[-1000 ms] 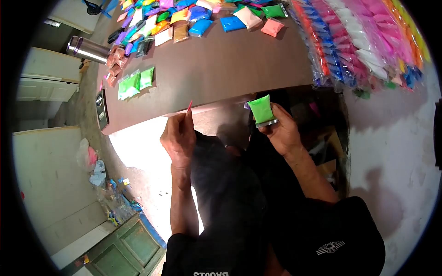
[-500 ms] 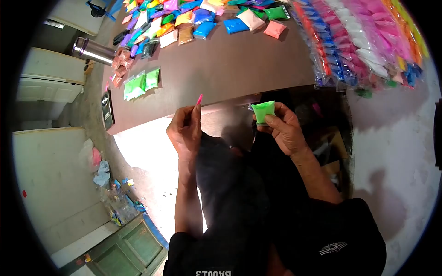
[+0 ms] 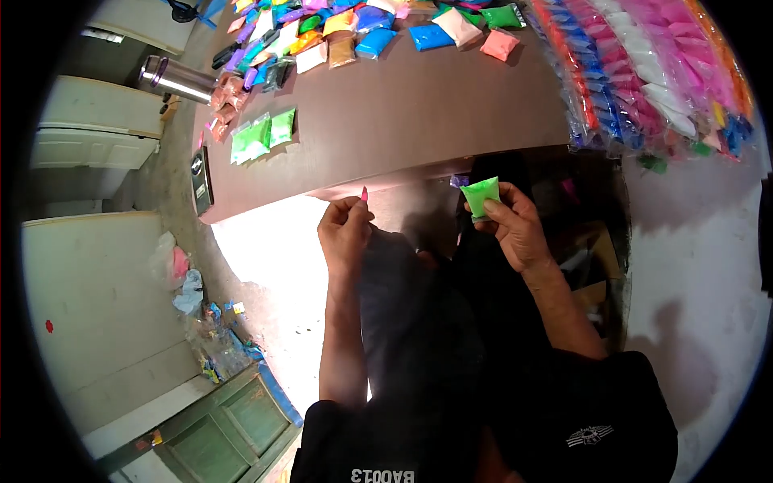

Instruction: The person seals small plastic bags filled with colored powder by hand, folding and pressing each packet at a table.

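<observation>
Left hand [image 3: 344,235] has dropped back from the table [image 3: 419,113], pinching a pink stick [image 3: 365,194], long axis aimed tableward; right hand [image 3: 519,228]'s gripping a green packet [image 3: 481,194].

a brown desk [image 3: 451,105] above a grey floor [image 3: 179,181]
a whitish wall [image 3: 668,241] stands at right; at left are a white panelled door [image 3: 93,151], a pale panel [image 3: 113,298] and a green panelled board [image 3: 213,447]; glaring light [image 3: 262,253] spreads below the desk's near edge.
</observation>
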Action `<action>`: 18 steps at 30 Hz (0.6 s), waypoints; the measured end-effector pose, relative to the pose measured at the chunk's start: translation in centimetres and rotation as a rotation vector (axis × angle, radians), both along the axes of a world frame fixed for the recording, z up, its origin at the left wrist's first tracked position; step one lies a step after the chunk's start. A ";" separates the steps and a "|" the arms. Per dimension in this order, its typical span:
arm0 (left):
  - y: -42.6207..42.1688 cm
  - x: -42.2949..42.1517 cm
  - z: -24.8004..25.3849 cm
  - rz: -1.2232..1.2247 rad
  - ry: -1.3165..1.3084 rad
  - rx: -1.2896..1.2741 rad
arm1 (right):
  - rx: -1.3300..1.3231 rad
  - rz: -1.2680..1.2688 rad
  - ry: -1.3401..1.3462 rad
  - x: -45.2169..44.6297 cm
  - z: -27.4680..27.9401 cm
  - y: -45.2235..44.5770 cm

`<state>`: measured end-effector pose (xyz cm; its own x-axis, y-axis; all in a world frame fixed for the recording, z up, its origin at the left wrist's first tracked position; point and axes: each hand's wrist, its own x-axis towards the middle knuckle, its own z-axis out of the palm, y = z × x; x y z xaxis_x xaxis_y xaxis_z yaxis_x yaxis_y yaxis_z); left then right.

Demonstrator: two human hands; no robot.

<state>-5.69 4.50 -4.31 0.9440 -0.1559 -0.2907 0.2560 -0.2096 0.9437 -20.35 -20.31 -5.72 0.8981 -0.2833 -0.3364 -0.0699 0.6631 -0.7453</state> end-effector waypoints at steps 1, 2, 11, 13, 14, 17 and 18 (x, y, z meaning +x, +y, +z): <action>0.0 0.6 -0.6 0.064 0.075 -0.084 | 0.002 0.006 0.000 -0.1 -0.2 0.1; 0.0 1.1 -1.1 0.131 0.147 -0.172 | 0.001 0.010 0.002 -0.1 -0.5 0.1; 1.6 -0.5 -2.3 0.168 0.291 -0.772 | -0.033 0.011 0.020 -0.3 -0.2 -0.2; 1.9 -1.4 -1.2 0.187 0.201 -0.841 | -0.040 0.014 0.008 -0.4 -0.5 -0.2; 1.9 -1.6 -0.7 0.193 0.196 -0.842 | -0.052 0.019 0.015 -0.4 -0.8 -0.1; 1.9 -1.7 0.8 0.247 0.138 -0.565 | -0.034 0.044 -0.007 0.0 -1.0 0.2; 1.9 -1.6 1.0 0.248 0.138 -0.564 | -0.007 0.055 -0.025 -0.1 -1.0 0.2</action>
<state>-7.32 6.38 -3.35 0.9315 -0.1014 -0.3493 0.3602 0.3915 0.8468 -20.42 -20.07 -6.71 0.9205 -0.2356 -0.3118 -0.0872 0.6539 -0.7515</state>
